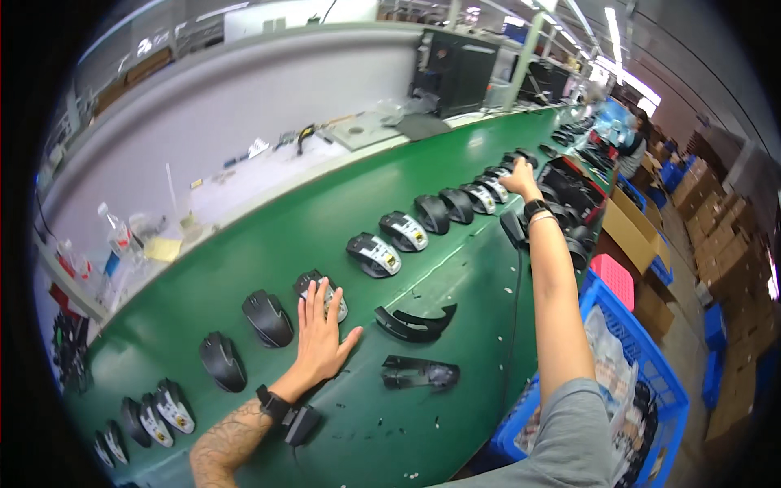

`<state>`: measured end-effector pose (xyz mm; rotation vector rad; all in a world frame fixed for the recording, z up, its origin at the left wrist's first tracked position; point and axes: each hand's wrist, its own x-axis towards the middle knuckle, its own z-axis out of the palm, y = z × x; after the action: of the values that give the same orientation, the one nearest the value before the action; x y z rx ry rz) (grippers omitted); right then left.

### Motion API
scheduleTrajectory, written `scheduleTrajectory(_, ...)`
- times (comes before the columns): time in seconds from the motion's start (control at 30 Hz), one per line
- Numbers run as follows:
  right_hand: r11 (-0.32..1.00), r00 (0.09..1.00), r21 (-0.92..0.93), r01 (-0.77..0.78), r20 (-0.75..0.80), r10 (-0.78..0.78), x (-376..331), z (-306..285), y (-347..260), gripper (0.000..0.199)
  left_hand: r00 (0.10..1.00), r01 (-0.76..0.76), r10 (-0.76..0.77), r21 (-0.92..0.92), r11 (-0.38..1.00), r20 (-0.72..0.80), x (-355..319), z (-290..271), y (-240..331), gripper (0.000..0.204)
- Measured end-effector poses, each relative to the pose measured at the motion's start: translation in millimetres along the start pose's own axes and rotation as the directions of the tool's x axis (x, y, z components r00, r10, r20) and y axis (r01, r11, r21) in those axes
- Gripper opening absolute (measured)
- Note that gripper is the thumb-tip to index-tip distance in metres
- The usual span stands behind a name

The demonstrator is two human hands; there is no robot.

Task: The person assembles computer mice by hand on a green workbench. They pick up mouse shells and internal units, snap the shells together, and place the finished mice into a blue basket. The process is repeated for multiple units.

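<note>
My left hand lies with fingers stretched and slightly spread over a computer mouse that has a black top and a pale, labelled side. To its left on the green table are two plain black mice, one of them close by. My right hand reaches to the far end of a row of mice. Its fingers are bent over a dark computer mouse, with the thumb beside a silver-sided mouse; the grip is partly hidden. A curved black plastic part and a black shell piece lie between my arms.
More mice stand at the near left on the green table. A black device sits by my left wrist, another by my right forearm. At the right are a blue crate, a red basket and cartons. A person works farther along.
</note>
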<state>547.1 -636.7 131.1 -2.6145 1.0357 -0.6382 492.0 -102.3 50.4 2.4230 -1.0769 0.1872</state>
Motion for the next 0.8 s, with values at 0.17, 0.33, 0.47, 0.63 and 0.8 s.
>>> scheduleTrajectory(0.17,0.983,0.990,0.153,0.099,0.085,-0.113,22.5,98.1,42.6,0.056,0.996,0.045,-0.045,0.004,0.999,0.078,1.1,-9.8,4.6,0.068)
scheduleTrajectory(0.33,0.969,0.820,0.245,-0.022,0.559,-0.123,31.6,88.5,13.2,0.064,0.990,0.097,-0.098,0.016,0.995,0.099,-1.1,-15.3,2.0,0.067)
scheduleTrajectory(0.47,0.973,0.818,-0.190,0.133,0.575,0.001,29.1,68.8,14.8,0.096,0.992,0.073,-0.072,-0.004,0.997,0.105,5.1,-10.8,-0.5,0.067)
scheduleTrajectory(0.63,0.960,0.876,-0.221,0.173,0.480,-0.047,38.5,70.0,22.0,0.091,0.993,0.063,-0.056,-0.071,0.996,0.101,4.6,-9.8,-0.1,0.067)
scheduleTrajectory(0.8,0.971,0.949,-0.129,0.200,0.272,-0.160,29.8,75.0,15.7,0.078,0.996,0.053,-0.047,-0.086,0.995,0.069,2.2,-10.2,-4.5,0.068)
